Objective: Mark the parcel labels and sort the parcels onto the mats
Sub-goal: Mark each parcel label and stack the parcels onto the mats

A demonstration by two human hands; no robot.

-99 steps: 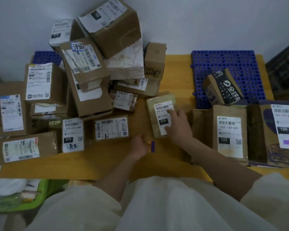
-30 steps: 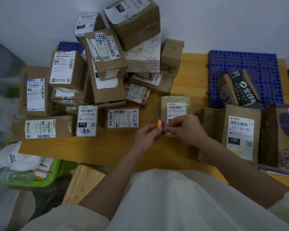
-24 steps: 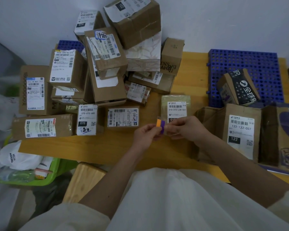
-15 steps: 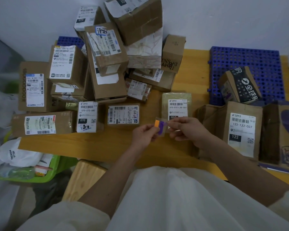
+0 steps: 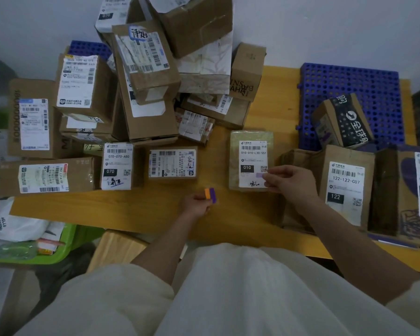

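A flat greenish parcel (image 5: pixel 251 137) with a white "010" label (image 5: pixel 252 156) lies on the yellow table. My right hand (image 5: pixel 289 181) pinches a small purple sticker (image 5: pixel 260 175) and holds it against the lower part of that label. My left hand (image 5: pixel 195 204) grips a small pad of orange and purple stickers (image 5: pixel 210 194) just above the table, left of the parcel. A blue perforated mat (image 5: pixel 349 83) lies at the back right with a black-taped box (image 5: pixel 341 121) on it.
A tall pile of cardboard parcels (image 5: pixel 146 76) fills the back left, partly covering a second blue mat (image 5: pixel 87 48). Parcels labelled "070" (image 5: pixel 118 166) and "122" (image 5: pixel 344 185) flank the work spot. A green bin (image 5: pixel 66 241) sits below the table's left edge.
My hands have parted: the right one pulled a purple sticker off the pad and carried it to the 010 label, while the left lowered with the pad. The view tilted down slightly.
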